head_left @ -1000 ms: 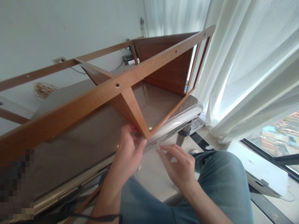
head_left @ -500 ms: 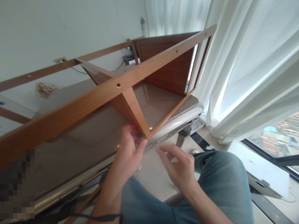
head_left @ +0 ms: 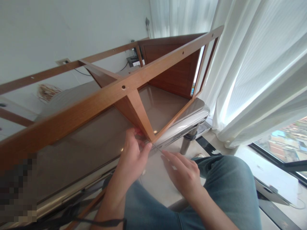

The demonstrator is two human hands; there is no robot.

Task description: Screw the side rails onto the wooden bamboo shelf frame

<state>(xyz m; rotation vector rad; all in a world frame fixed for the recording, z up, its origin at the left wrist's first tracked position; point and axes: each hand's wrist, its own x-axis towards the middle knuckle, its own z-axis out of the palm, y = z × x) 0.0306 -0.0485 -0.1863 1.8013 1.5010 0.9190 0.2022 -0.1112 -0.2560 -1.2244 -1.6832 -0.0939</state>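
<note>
A reddish-brown wooden furniture frame [head_left: 145, 72] with a panelled end stands on a glossy grey tabletop [head_left: 96, 137]. My left hand [head_left: 134, 151] grips the frame's lower corner, where an upright meets the bottom rail at the table edge. Its thumb lies in front of the corner and the other fingers go behind, partly hidden. From that corner a thin metal hex key [head_left: 157, 148] sticks out towards me. The fingertips of my right hand [head_left: 183, 169] are at its outer end; the thumb and fingers are somewhat blurred.
The top rail has several holes. White curtains [head_left: 242, 64] hang by a window on the right. My knee in jeans [head_left: 230, 185] is under the table edge, near a metal table leg [head_left: 188, 140]. A white box-like unit [head_left: 271, 179] stands lower right.
My right hand has turned about the hex key, its fingers straighter and its palm rolled downward. My left hand stays at the frame's corner. The view shifts slightly.
</note>
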